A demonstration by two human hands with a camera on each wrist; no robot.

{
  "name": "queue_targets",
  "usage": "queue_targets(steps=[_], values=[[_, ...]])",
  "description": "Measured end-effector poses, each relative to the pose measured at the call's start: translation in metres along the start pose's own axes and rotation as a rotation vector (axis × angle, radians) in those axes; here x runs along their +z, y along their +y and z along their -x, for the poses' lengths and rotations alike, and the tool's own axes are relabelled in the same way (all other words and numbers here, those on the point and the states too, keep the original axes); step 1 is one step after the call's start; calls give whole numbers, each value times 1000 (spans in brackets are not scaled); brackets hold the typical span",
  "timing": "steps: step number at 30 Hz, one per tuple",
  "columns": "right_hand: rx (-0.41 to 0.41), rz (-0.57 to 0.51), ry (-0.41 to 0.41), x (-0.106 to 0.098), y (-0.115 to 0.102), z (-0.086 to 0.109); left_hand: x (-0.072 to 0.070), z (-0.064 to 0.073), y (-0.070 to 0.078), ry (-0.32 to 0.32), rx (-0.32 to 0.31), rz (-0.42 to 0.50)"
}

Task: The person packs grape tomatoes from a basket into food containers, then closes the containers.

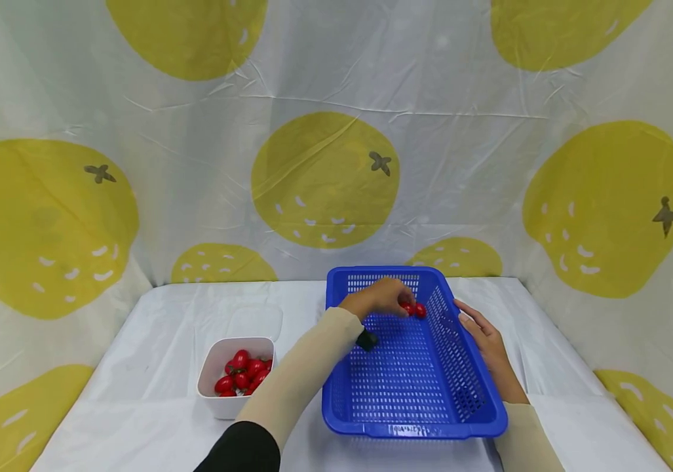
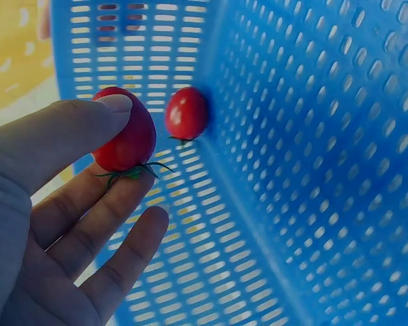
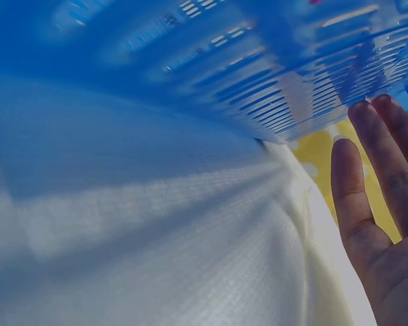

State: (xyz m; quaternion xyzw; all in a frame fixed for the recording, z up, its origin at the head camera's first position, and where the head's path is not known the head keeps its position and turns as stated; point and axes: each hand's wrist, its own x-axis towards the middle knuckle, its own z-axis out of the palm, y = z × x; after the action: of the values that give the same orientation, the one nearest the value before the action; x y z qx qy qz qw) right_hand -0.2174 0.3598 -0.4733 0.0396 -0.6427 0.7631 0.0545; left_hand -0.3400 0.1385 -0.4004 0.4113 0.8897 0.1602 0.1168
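Note:
My left hand (image 1: 384,295) reaches into the far part of a blue perforated basket (image 1: 413,429). Between thumb and fingers it pinches a red cherry tomato (image 2: 134,139) with a green calyx, while the other fingers spread out below. Another cherry tomato (image 2: 187,113) lies by the basket's side wall, just past the held one. At the basket's right side, my right hand (image 1: 489,341) touches the outer wall near the rim with its fingers extended. The right wrist view shows those fingers (image 3: 357,176) reaching up along the basket's perforated side.
Left of the basket stands a white square tub (image 1: 230,410) with several cherry tomatoes (image 1: 242,380) in it. A clear flat lid (image 1: 256,321) lies behind the tub. White cloth (image 1: 165,367) covers the table, and a lemon-patterned curtain (image 1: 454,170) hangs behind and at the sides.

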Motion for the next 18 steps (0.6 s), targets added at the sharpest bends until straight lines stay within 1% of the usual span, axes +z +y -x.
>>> queue_targets(steps=[5, 8, 10, 13, 18], values=[[9, 9, -6, 0, -2, 2, -13, 10, 6, 7, 48, -24], [14, 8, 0, 0, -2, 3, -19, 17, 9, -1, 76, -26], [17, 5, 1, 0, -2, 2, -22, 22, 10, -5, 97, -43], [18, -6, 6, 1, -1, 1, -27, 31, 10, -16, 112, -57], [5, -20, 9, 1, 0, 0, -33, 46, 8, -11, 136, -82]])
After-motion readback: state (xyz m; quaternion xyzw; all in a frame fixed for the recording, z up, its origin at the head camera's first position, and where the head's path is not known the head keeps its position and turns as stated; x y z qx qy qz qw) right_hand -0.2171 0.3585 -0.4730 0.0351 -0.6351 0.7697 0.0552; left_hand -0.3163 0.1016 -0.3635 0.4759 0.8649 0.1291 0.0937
